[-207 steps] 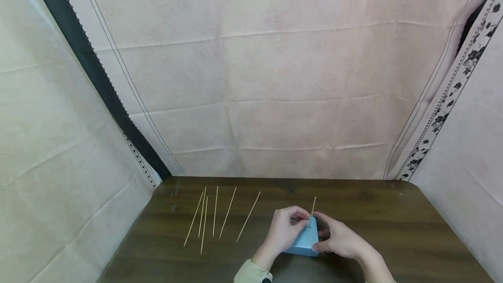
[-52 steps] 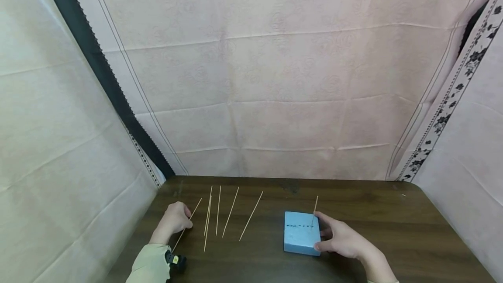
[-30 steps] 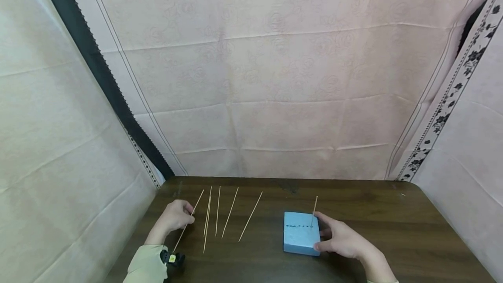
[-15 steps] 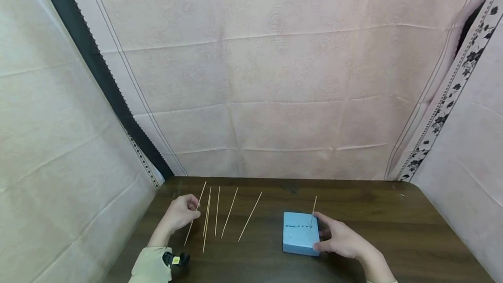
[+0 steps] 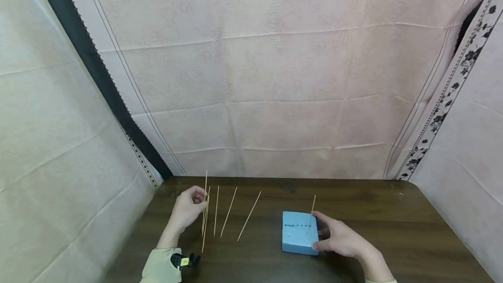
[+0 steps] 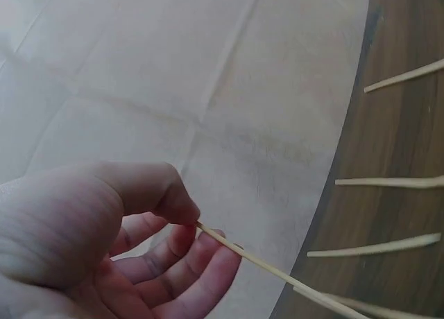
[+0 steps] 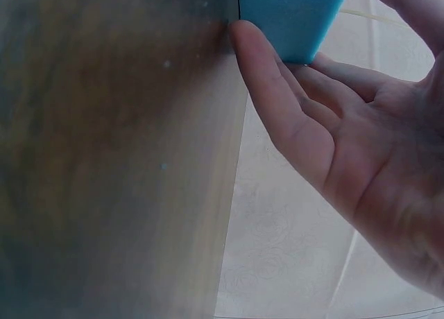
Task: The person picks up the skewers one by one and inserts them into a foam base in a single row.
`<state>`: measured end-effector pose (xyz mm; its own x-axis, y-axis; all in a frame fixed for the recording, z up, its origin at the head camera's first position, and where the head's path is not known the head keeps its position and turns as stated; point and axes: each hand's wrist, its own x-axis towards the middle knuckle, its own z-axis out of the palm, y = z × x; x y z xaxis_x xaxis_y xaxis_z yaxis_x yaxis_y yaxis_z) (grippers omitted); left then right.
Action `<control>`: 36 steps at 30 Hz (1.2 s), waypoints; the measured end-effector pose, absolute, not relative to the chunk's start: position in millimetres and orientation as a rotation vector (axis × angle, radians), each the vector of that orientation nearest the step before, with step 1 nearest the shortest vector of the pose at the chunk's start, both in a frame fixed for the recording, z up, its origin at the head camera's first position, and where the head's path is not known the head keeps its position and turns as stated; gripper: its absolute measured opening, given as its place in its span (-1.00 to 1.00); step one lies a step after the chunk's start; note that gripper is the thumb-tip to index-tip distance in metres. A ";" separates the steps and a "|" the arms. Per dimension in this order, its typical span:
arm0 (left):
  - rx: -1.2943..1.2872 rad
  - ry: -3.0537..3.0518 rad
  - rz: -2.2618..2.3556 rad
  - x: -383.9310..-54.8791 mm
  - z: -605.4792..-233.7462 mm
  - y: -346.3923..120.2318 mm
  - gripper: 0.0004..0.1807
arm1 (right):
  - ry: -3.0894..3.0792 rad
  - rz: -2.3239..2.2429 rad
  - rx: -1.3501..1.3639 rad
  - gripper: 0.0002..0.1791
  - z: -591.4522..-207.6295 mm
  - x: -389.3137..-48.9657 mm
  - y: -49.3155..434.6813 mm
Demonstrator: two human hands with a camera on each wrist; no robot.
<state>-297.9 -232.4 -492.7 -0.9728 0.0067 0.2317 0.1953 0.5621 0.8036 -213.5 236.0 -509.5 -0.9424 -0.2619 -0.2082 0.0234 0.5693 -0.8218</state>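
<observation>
At the lower left of the frame, your left hand (image 5: 188,208) pinches a thin stick (image 6: 267,266) between thumb and fingertips beside other sticks (image 5: 249,216) laid on a dark wooden table (image 5: 397,226). Right of center, low in the frame, your right hand (image 5: 342,237) grips a blue block (image 5: 300,247), one stick (image 5: 313,204) standing, slightly tilted, at its rear right corner.

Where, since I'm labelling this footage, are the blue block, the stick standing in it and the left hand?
Blue block (image 5: 300,236), head view: on its top face.
Standing stick (image 5: 313,207), head view: middle of its shaft.
Left hand (image 5: 187,208), head view: on the back of the hand.
</observation>
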 end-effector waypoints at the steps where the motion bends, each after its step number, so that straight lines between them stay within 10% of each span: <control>1: -0.174 -2.574 -1.390 -297.6 -492.6 -229.9 -0.75 | 2.496 -1.318 -0.198 0.07 -509.5 -213.5 236.1; 36: -0.357 -2.243 -1.798 -289.6 -485.4 -152.3 -0.81 | 2.504 -1.315 -0.217 0.10 -509.8 -212.9 236.9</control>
<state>-289.6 -152.3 -485.4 -0.9403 0.0380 0.3383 0.3385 0.2108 0.9171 -212.9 236.9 -509.8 -0.9424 -0.2710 -0.1960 0.0075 0.5687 -0.8225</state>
